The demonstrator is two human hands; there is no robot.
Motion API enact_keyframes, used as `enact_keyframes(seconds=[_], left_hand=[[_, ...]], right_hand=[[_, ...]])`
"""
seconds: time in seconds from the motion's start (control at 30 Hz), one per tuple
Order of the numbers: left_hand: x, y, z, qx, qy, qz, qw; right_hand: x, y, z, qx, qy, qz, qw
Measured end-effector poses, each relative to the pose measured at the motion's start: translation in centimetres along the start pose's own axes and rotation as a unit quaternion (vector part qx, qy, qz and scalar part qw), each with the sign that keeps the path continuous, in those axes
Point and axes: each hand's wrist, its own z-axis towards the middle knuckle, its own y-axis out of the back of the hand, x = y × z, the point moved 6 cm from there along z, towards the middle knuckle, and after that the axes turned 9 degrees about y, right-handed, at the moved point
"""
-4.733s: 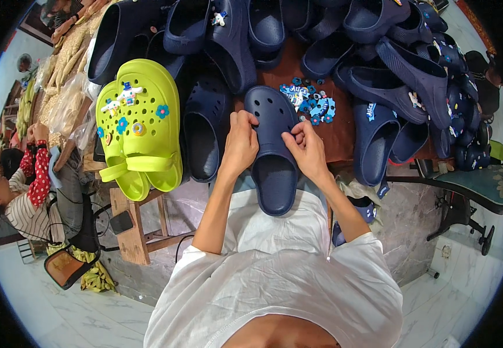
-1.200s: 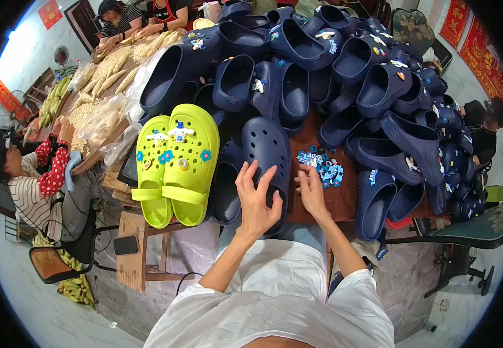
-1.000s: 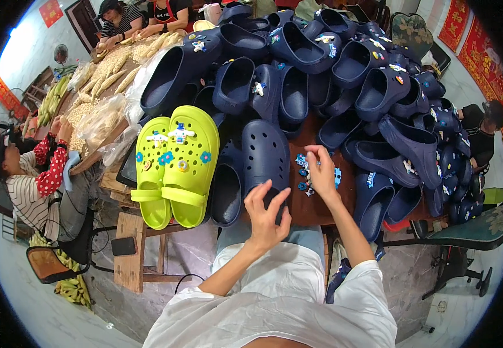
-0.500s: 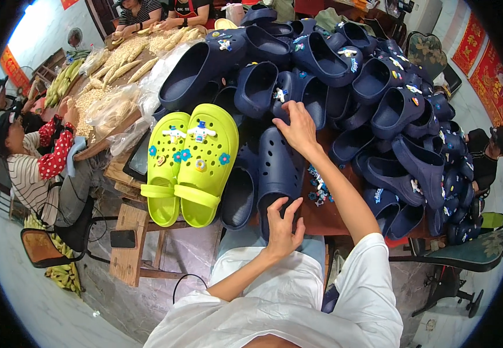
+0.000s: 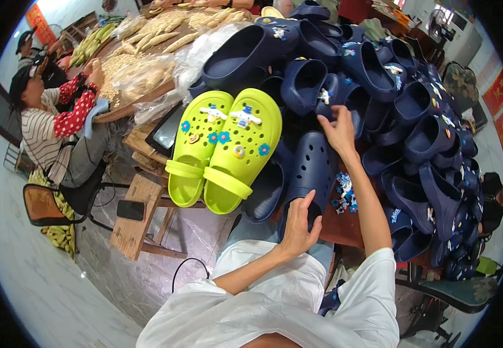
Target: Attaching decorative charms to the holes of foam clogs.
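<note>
An undecorated navy clog (image 5: pixel 310 165) lies toe-away before me, with another plain navy clog (image 5: pixel 266 194) to its left. My left hand (image 5: pixel 302 227) is at the near clog's heel opening, fingers stretched and apart; whether it touches the rim I cannot tell. Just beyond the toe on the right, my right hand (image 5: pixel 339 134) has its thumb and fingers spread, near the piled clogs. A pair of lime-green clogs (image 5: pixel 245 136) decorated with flower and character charms lies to the left. Loose blue and white charms (image 5: pixel 344 191) sit right of the plain clog, partly behind my right forearm.
Navy clogs (image 5: pixel 414 194), many with charms, are heaped at the far side and right. Corn cobs and kernels (image 5: pixel 147 43) cover a table at far left, where a person (image 5: pixel 54 122) sits. A phone (image 5: pixel 130 210) lies on a wooden bench (image 5: pixel 125 238); a chair (image 5: pixel 460 293) stands at right.
The view has swung left, so the table contents appear farther right. Both hands stay around the same navy clog, the left hand's fingers now straighter.
</note>
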Motion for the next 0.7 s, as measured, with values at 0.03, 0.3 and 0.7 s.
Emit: enact_keyframes(seconds=[0.03, 0.3, 0.7], left_hand=[[0.1, 0.3, 0.0, -0.003, 0.002, 0.005, 1.0], [0.7, 1.3, 0.3, -0.022, 0.034, 0.012, 0.999], [2.1, 4.7, 3.1, -0.066, 0.06, 0.162, 0.983]], right_hand=[[0.1, 0.4, -0.8, -0.016, 0.011, 0.026, 0.999], [1.2, 4.1, -11.3, -0.06, 0.006, 0.114, 0.992], [-1.1, 3.7, -6.7, -0.014, 0.031, 0.046, 0.998]])
